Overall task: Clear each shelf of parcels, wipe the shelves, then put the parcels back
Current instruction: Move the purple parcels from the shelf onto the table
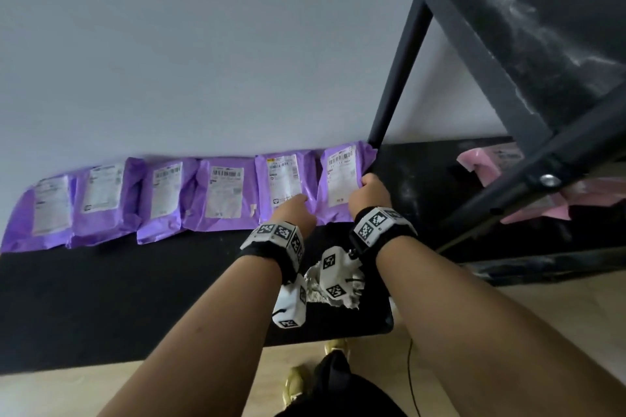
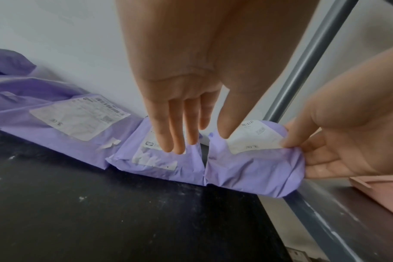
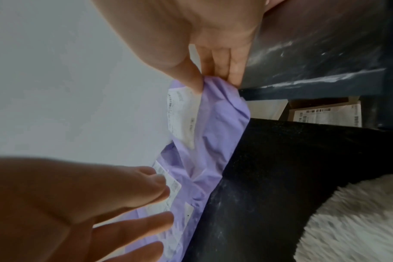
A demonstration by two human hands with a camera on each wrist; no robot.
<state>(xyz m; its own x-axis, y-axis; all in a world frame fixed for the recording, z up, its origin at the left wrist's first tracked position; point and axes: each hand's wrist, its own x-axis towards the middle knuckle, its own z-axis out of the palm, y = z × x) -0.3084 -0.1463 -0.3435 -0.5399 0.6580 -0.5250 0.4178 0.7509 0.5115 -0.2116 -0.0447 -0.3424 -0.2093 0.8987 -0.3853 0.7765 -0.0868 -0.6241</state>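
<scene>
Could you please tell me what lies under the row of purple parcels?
The purple parcels stand on a black shelf speckled with dust, leaning against the white wall. The shelf beneath them is covered.

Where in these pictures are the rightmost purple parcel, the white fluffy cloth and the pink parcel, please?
rightmost purple parcel (image 1: pixel 343 176): head view, on its white label.
white fluffy cloth (image 3: pixel 352 223): right wrist view, on its pile.
pink parcel (image 1: pixel 482 159): head view, on its upper left part.

A pale wall (image 1: pixel 203 44) is in front of me. Down below is a light wooden floor (image 1: pixel 559 332). A thin black cord (image 1: pixel 411 379) lies on it, beside my yellow shoes (image 1: pixel 294 382).
</scene>
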